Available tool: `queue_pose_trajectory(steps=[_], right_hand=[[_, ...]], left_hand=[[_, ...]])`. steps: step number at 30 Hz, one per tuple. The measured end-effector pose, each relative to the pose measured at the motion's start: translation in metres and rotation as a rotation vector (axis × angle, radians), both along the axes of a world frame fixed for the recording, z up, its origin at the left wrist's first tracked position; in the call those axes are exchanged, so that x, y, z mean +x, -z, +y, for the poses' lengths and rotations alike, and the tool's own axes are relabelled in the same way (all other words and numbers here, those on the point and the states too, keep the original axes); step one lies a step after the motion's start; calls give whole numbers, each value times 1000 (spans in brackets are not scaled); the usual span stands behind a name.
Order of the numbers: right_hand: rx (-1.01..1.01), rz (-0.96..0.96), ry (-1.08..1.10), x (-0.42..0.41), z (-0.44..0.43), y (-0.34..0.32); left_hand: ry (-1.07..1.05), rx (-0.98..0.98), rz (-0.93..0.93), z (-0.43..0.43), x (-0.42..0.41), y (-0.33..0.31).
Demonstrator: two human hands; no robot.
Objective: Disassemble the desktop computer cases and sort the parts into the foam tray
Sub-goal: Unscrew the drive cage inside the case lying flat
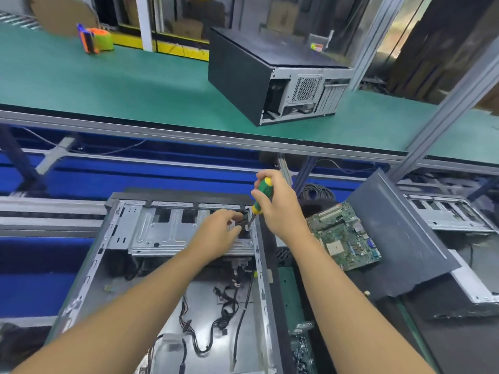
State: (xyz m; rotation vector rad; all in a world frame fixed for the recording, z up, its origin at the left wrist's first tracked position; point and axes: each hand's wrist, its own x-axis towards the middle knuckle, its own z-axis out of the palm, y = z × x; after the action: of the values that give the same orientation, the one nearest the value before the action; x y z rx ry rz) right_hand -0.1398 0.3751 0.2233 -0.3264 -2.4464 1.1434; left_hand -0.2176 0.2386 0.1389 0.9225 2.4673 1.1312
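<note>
Open case (89,268) is laid on its side directly in front, side panel off, interior exposed

Contents of open case:
- metal drive cage (162,230) is mounted across the far end
- loose black cables (226,300) are spread over the bare floor in the near half
- a connector bundle is hung just under the cage edge

Right hand (280,206): fingers are wrapped round the green/yellow handle of the screwdriver (261,197). The tool is held tilted, with its tip set down at the cage's far right corner, by the case wall

Left hand (218,230): fingers are curled, and a small part (231,224) is pinched right beside the screwdriver tip. It looks like a bracket or tab, but blur prevents confirmation

Right of the open case:
- motherboard (345,236) is laid flat on a dark surface, component side up, apart from the case
- grey side panel (399,238) is propped at a slant, with its lower edge near the motherboard
- a second stripped chassis (448,214) is seen behind the panel

Upper level:
- closed case (240,68) is stood on the green belt (108,82), with its rear fan grille turned to the camera and its contents hidden
- orange/green tape dispenser (95,40) is placed far left on the same belt, well apart from the closed case
</note>
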Motion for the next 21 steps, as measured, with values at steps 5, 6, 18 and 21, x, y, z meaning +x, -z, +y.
queue_pose_trajectory(steps=[5,6,18,21], right_hand=[[-38,-21,-1,-5,15,7],[-51,-28,-2,-6,17,9],[-25,-63,-19,-16,18,7],[5,-79,-20,-17,18,5]], left_hand=[[-9,52,-6,29,-3,15],[-16,62,-6,33,-4,18],[-1,169,-78,40,-23,31],[38,153,-89,38,-25,28]])
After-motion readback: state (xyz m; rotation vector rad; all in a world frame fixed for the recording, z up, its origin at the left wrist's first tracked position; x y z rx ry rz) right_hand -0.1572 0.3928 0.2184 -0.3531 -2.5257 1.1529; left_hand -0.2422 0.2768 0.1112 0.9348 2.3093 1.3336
